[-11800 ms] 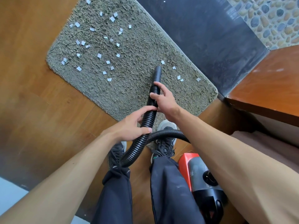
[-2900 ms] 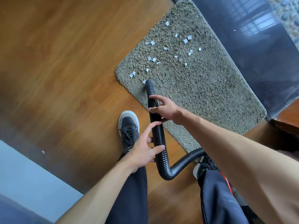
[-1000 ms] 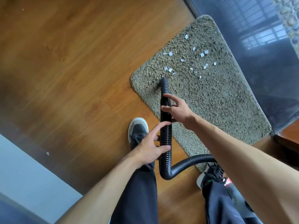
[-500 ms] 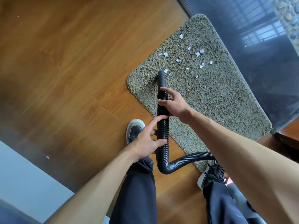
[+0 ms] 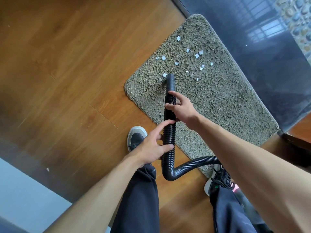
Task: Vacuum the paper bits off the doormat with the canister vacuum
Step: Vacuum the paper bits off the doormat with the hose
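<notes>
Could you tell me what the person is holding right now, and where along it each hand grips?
Both grip the black ribbed vacuum hose: right hand just behind the smooth nozzle, left hand lower.

The right arm [image 5: 252, 165] hides the vacuum canister almost entirely.

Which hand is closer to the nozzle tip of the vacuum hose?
Right. The right hand grips the hose just behind the nozzle tip; the left hand holds it farther back, near the bend.
</notes>
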Demonstrator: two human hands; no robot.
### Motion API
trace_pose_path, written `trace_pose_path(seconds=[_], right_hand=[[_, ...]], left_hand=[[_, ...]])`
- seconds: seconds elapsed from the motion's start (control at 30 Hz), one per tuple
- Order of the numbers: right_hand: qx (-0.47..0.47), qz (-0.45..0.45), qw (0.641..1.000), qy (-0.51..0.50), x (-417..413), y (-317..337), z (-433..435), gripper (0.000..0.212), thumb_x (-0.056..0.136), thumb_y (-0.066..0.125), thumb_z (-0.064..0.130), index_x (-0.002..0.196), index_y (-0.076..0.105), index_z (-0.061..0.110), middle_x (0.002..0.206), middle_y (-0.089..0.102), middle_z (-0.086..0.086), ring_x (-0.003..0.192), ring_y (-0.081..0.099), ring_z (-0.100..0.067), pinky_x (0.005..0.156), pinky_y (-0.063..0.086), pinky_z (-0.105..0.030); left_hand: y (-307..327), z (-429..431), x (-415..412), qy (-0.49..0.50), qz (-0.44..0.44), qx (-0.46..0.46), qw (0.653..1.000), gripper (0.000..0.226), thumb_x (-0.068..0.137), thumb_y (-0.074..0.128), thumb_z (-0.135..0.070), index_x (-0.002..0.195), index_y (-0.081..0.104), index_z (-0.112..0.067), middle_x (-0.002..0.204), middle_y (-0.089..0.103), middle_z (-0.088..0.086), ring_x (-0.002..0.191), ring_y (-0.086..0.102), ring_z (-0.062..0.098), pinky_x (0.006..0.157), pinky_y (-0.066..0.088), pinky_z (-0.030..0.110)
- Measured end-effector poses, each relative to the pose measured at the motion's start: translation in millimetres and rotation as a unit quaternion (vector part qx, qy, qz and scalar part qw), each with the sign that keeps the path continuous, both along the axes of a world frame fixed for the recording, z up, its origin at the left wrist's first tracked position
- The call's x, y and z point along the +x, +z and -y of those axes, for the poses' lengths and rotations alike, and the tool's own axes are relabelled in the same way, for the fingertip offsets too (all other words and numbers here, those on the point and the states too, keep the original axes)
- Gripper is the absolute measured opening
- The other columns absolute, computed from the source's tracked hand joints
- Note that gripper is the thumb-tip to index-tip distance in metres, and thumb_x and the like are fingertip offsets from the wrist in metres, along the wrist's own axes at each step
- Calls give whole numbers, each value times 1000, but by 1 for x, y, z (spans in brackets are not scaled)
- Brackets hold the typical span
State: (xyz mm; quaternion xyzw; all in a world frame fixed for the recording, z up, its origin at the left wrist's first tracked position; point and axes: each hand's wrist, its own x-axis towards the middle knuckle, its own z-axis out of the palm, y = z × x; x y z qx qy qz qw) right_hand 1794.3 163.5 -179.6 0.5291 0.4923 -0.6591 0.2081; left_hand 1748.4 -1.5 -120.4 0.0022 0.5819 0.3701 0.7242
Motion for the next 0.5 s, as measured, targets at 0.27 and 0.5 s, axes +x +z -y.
trace_pose_path(seconds=[0.27,0.5], right_hand=[[7,-6,998,60,-12,-4,15,62,91,61,8,147,39,25,118,63,-16,90,70,-26,76,61,-43],[15,1,996,91,-4,-4,30,62,89,64,13,145,41,28,120,62,-15,97,69,-26,86,58,-48]], left_hand=[[1,17,-2,23,6,-11,1000,71,93,61,1,130,43,-57,104,54,15,69,61,19,61,54,33],[7,30,8,29,21,-28,999,71,93,61,2,128,45,-57,107,56,18,78,61,27,67,56,32]])
